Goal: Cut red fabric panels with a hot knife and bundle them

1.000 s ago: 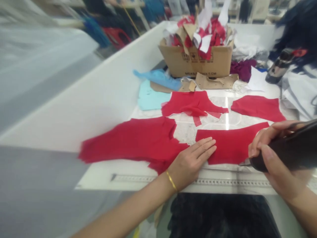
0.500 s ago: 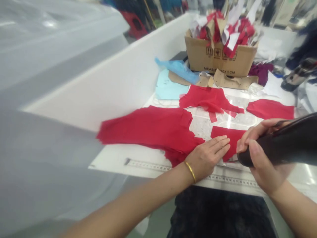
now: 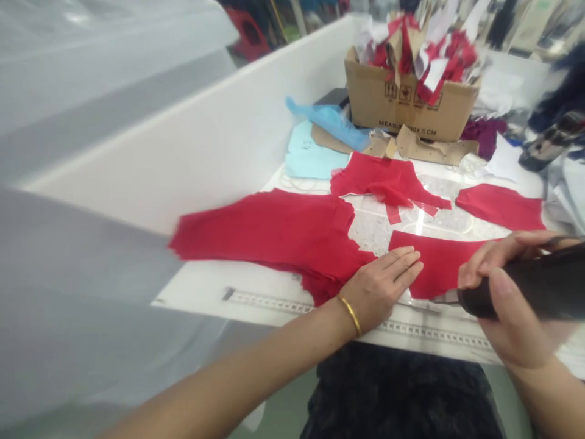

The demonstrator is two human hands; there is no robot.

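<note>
My left hand (image 3: 381, 283), with a gold bangle at the wrist, lies flat with its fingers stretched over the left edge of a red fabric piece (image 3: 439, 265). Wrapped round a thick black handheld tool (image 3: 539, 283) is my right hand (image 3: 507, 292). A thin metal part shows at the tool's front, close to the lower edge of that piece; its working end is too blurred to make out. Beside my left hand a larger stack of red fabric (image 3: 269, 235) reaches left across the table.
A printed ruler strip (image 3: 425, 332) runs along the table's front edge. More red fabric pieces (image 3: 379, 183) lie behind, one (image 3: 500, 204) on the right. Farther back stands a cardboard box (image 3: 411, 107) full of scraps, near blue sheets (image 3: 311, 152). A white wall panel (image 3: 219, 134) borders the left.
My right hand and the black tool have moved right along the fabric piece, uncovering more of it. My left hand stays in place on the fabric. The view has shifted slightly.
</note>
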